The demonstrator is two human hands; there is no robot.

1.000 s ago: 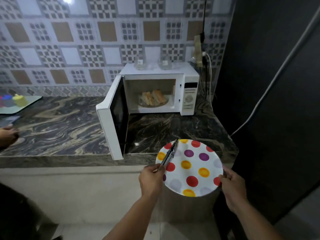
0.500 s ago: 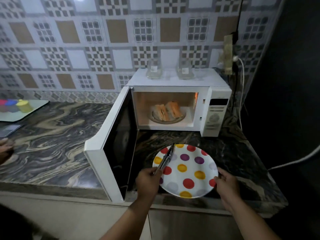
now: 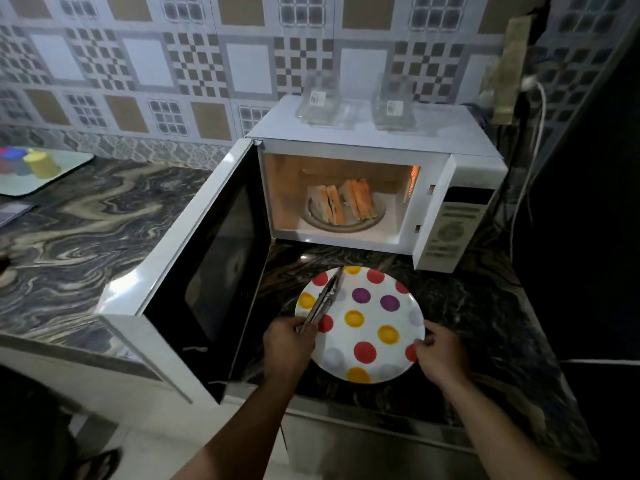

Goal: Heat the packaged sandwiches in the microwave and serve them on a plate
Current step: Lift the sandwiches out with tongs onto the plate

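Sandwiches [image 3: 341,202] sit in the open microwave [image 3: 450,188], beyond both hands, apparently heated but not served. Left hand [image 3: 287,344] grips closed tongs [image 3: 323,299]; right hand [image 3: 440,355] pinches the spotted plate [image 3: 381,348] rim on the worktop [image 3: 485,306]. Transfer remains.

We hold the dotted plate [image 3: 367,327] with both hands — left hand [image 3: 289,346] also gripping tongs [image 3: 323,301], right hand [image 3: 441,355] at the rim — before the open microwave [image 3: 460,168] containing sandwiches [image 3: 343,202].
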